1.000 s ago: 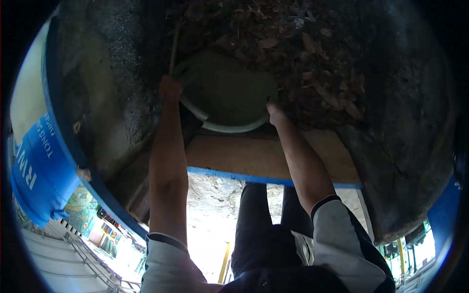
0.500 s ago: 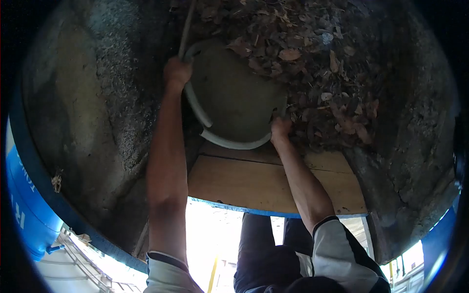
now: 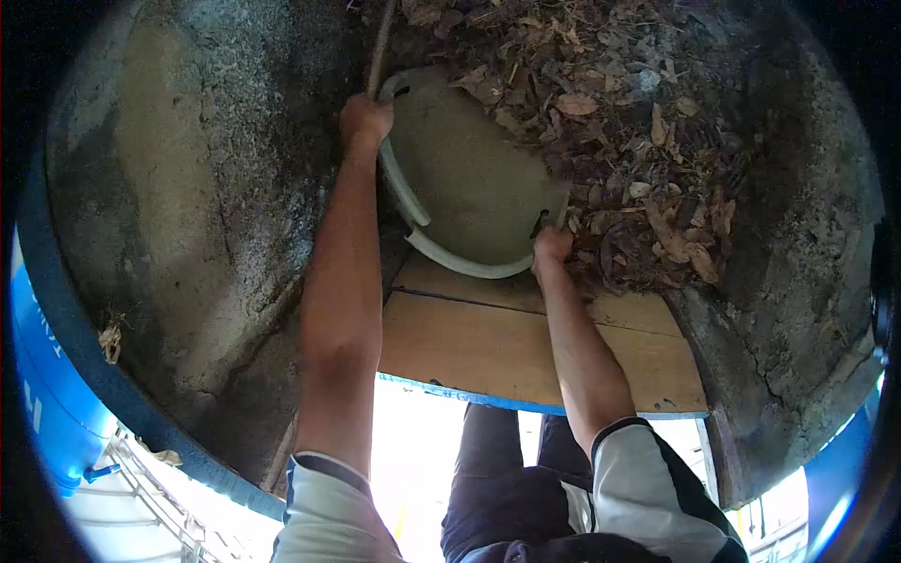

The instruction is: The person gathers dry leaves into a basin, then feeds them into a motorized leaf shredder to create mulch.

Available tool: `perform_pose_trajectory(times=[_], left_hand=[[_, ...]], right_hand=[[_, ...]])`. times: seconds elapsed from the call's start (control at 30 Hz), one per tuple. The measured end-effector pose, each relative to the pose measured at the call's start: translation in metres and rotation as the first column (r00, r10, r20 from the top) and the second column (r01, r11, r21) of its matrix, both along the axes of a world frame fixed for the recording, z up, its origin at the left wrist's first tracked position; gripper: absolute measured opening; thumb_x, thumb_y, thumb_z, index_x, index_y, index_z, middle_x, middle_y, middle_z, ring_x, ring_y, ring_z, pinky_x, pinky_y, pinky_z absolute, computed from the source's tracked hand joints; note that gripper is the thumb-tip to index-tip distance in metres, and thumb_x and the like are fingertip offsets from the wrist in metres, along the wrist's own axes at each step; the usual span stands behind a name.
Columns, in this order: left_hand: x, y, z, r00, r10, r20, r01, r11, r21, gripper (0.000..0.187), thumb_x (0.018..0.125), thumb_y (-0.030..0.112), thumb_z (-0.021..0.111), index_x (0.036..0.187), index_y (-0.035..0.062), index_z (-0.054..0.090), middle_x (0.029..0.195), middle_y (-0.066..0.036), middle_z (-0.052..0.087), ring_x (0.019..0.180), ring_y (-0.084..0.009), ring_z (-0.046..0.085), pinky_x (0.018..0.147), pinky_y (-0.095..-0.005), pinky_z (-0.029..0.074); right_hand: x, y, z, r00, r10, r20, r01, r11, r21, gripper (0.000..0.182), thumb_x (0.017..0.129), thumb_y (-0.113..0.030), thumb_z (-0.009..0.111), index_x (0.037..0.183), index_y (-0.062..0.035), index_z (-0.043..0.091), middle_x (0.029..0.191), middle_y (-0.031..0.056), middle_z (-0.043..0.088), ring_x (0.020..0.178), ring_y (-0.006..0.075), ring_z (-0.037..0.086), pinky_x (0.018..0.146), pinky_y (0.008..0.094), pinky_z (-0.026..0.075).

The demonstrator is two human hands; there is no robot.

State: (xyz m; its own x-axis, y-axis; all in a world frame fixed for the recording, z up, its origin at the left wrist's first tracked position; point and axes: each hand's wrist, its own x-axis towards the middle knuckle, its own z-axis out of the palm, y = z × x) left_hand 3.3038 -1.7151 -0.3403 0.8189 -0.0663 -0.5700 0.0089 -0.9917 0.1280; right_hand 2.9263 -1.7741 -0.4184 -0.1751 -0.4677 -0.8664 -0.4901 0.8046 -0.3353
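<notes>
A large round basin (image 3: 469, 178) with a pale, broken rim lies tilted against a heap of dry brown leaves (image 3: 638, 150). My left hand (image 3: 366, 122) is closed at the basin's upper left edge, round a thin stick (image 3: 380, 47) that runs up out of view; whether it also grips the rim is hard to tell. At the lower right edge of the basin, beside a dark slot, my right hand (image 3: 554, 246) is closed on the rim. Leaves overlap the basin's upper right side.
Rough concrete walls (image 3: 225, 169) curve round on both sides. Wooden boards (image 3: 469, 342) span the near opening, with a blue edge below them. A blue tank (image 3: 56, 394) stands outside at the lower left.
Both hands and the basin have shifted slightly in view, the left hand to the right and up, the right hand a little right. The view is brighter. Both grips look the same.
</notes>
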Motion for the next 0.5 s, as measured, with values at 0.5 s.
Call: perform_pose_trajectory(times=[0.5], left_hand=[[0.039, 0.072, -0.18, 0.999, 0.003, 0.037, -0.006, 0.998, 0.061, 0.065, 0.087, 0.057, 0.066, 0.111, -0.0033, 0.073, 0.117, -0.026, 0.069, 0.109, -0.0428, 0.068, 0.093, -0.0499, 0.053]], right_hand=[[0.0, 0.04, -0.116, 0.913, 0.145, -0.381, -0.161, 0.987, -0.009, 0.041, 0.089, -0.027, 0.074, 0.117, 0.0017, 0.067, 0.114, 0.0188, 0.071, 0.105, 0.0382, 0.069, 0.087, 0.0499, 0.054]])
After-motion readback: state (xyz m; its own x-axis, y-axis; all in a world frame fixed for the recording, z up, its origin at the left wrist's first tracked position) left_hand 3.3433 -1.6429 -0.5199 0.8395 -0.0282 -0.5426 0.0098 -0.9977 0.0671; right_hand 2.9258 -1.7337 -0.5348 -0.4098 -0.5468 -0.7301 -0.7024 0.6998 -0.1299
